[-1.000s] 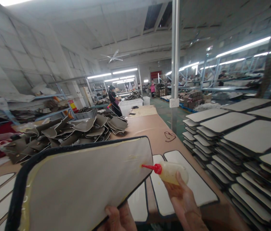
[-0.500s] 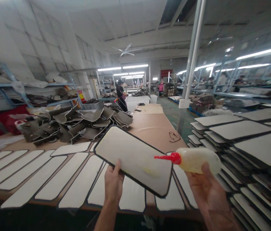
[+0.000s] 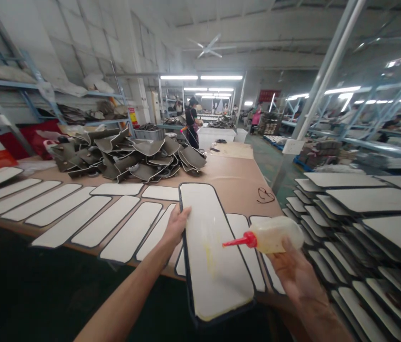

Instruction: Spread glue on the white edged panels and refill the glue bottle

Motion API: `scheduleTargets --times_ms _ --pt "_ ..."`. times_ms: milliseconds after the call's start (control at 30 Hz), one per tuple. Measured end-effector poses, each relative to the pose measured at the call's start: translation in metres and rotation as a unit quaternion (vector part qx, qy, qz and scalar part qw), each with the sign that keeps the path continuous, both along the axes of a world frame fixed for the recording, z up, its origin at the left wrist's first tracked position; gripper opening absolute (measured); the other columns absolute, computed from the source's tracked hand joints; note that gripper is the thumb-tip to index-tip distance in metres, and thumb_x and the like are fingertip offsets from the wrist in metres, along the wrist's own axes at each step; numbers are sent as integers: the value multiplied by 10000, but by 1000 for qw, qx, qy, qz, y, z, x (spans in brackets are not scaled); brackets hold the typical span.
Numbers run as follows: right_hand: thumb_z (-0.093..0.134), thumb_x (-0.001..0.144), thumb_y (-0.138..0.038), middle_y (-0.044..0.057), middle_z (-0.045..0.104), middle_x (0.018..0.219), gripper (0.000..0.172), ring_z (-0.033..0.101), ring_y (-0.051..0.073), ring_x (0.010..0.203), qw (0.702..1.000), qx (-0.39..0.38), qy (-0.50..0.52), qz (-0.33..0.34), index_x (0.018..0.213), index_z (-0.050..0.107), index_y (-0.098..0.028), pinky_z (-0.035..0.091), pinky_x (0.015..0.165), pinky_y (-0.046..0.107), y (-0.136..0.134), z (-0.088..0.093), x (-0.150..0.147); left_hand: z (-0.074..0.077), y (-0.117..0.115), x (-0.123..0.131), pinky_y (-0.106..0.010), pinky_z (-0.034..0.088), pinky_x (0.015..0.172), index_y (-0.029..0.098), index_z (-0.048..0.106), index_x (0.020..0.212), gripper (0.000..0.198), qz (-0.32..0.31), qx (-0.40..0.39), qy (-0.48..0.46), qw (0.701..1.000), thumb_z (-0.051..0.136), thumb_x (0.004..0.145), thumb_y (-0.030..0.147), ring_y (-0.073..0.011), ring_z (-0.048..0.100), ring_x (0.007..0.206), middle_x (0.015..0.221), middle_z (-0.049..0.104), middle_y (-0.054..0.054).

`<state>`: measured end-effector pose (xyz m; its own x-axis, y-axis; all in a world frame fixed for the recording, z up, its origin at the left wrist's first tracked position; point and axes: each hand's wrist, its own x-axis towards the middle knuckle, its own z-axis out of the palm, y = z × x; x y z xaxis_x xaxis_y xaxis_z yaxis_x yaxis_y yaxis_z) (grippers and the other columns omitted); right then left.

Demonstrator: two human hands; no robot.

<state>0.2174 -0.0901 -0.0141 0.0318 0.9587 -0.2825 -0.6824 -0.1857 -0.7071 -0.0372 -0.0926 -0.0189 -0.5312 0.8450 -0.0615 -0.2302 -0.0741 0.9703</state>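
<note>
Red plastic nozzle (image 3: 236, 241) first: it points left across the face of a white, dark-edged panel (image 3: 203, 237), and from my remote view I cannot tell whether its tip touches the surface or hovers just over it. My right hand (image 3: 293, 263) is wrapped around the translucent squeeze bottle (image 3: 275, 232) behind that nozzle, with pale yellow liquid inside. My left hand (image 3: 178, 222) is clamped on the panel's far left edge, thumb over the white face, holding it tilted above the near side of the brown-topped table (image 3: 228, 178). Yellow streaks (image 3: 208, 256) mark the middle of the face, and a thin yellowish line runs along its near rim, so I judge the step in hand to be applying glue, seemingly well along. As I read it, the next move calls for a steady left grip, the nozzle tip close to the surface, and gentle pressure on the bottle; too hard a squeeze could flood the face. Similar white panels (image 3: 106, 221) lie in a row on the table, beneath and left of the held one.
</note>
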Motion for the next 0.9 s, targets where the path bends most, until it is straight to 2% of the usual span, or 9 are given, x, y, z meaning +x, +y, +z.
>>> scheduleTargets --times_ms 167,367,567,767,900 --pt "812 518 -217 70 716 868 465 657 224 858 1000 -4 10 -7 949 653 -145 480 907 403 -1 -4 -4 5 -2 7 -206 413 490 153 550 821 129 -41 -40 -9 998 548 693 153 -112 535 476 615 627 14" --pt "802 566 -280 53 692 977 526 633 182 919 995 104 -8 -1 1046 624 -161 474 903 332 18 -8 -6 13 -15 21 -203 428 469 145 559 807 106 -105 -71 -26 992 562 703 164 -127 563 489 589 620 3" --pt "797 557 -281 37 690 906 439 623 181 877 980 186 -52 -42 943 646 -137 431 934 386 49 -7 -7 13 -21 28 -207 476 522 162 576 957 247 -159 -52 -41 985 608 718 213 -136 612 578 750 683 -25" --pt "807 550 -243 52 694 814 396 640 211 813 979 196 -60 26 896 659 -121 477 858 416 39 -8 -4 5 -24 23 -252 513 560 187 539 1125 422 -160 -57 -92 981 643 719 234 -171 646 636 852 699 -55" --pt "818 508 -193 20 698 808 421 644 184 807 979 196 -29 -44 890 655 -130 461 900 389 53 -1 -7 0 -29 21 -273 530 615 197 521 1179 486 -196 -55 -105 973 663 718 255 -191 662 714 930 698 -76"
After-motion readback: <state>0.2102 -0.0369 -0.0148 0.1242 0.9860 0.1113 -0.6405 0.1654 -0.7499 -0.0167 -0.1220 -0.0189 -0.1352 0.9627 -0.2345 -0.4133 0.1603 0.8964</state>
